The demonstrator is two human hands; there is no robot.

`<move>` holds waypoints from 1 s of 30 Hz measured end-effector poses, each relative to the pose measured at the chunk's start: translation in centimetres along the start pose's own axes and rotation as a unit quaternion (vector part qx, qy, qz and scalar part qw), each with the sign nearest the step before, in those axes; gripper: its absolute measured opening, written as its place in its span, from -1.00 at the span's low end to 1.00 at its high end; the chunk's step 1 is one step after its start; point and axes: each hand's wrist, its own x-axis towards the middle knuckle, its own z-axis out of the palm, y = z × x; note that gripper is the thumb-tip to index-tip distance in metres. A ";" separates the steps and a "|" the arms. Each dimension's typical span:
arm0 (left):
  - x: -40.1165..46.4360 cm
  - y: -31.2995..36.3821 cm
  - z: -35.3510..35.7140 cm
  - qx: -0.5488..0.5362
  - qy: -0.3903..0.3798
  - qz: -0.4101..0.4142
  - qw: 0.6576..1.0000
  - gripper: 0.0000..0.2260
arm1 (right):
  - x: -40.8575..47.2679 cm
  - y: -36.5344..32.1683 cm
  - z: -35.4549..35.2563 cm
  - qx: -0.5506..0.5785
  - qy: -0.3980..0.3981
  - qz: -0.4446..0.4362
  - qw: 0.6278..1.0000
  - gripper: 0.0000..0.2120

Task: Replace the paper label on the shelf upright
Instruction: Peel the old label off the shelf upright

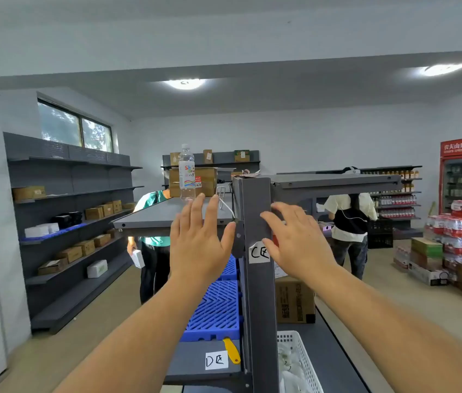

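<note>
Both hands raised with fingers spread and holding nothing: left hand [198, 239] left of the grey shelf upright [255, 251], right hand [295, 239] at its right edge. The paper label [259, 252], stuck on the upright, lies just below the right fingers [273, 222].

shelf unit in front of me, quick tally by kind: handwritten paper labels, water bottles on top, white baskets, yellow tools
Handwritten paper labels: 2, one on the upright, one lying on the lower shelf
Water bottles on top: 1
White baskets: 1
Yellow tools: 1
Total: 5
</note>
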 end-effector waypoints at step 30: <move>-1.8 0.1 0.5 -0.039 -0.005 0.116 0.992 -0.82 | -1.5 -0.5 2.8 0.046 0.045 -0.110 0.992 -0.91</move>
